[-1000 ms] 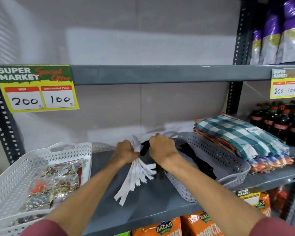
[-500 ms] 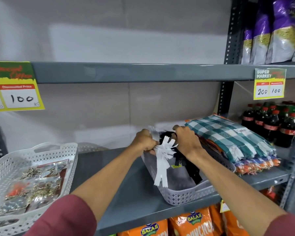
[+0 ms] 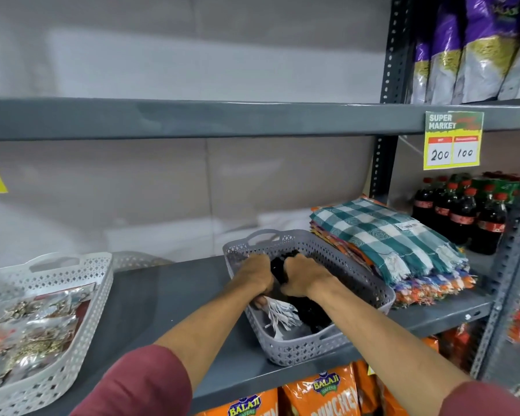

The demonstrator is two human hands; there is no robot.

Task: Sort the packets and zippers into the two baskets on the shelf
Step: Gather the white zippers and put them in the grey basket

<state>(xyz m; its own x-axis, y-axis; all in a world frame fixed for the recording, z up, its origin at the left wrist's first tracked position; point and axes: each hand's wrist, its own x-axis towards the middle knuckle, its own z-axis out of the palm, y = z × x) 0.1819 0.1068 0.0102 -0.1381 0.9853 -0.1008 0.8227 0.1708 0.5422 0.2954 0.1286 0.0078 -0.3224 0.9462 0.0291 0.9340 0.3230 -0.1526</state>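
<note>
A grey perforated basket point(image 3: 370, 292) stands on the grey shelf point(image 3: 168, 295), right of centre. Both my hands are down inside it. My left hand point(image 3: 252, 276) is closed on a bundle of white zippers point(image 3: 279, 315), whose ends fan out toward the basket's near wall. My right hand point(image 3: 305, 276) grips a bunch of black zippers point(image 3: 311, 315) lying beside the white ones. At the far left stands a white perforated basket point(image 3: 81, 298) holding several clear packets point(image 3: 30, 325) of small trinkets.
A stack of folded checked cloths point(image 3: 385, 235) lies against the grey basket's right side. Dark soda bottles point(image 3: 463, 211) stand behind it past the upright. Purple bags fill the upper shelf at right, orange snack bags point(image 3: 327, 391) the shelf below. A yellow price tag point(image 3: 452, 141) hangs overhead.
Both hands carried the white and black zippers right from the open shelf, over the grey basket's rim, and lowered them into it. The view has shifted right.
</note>
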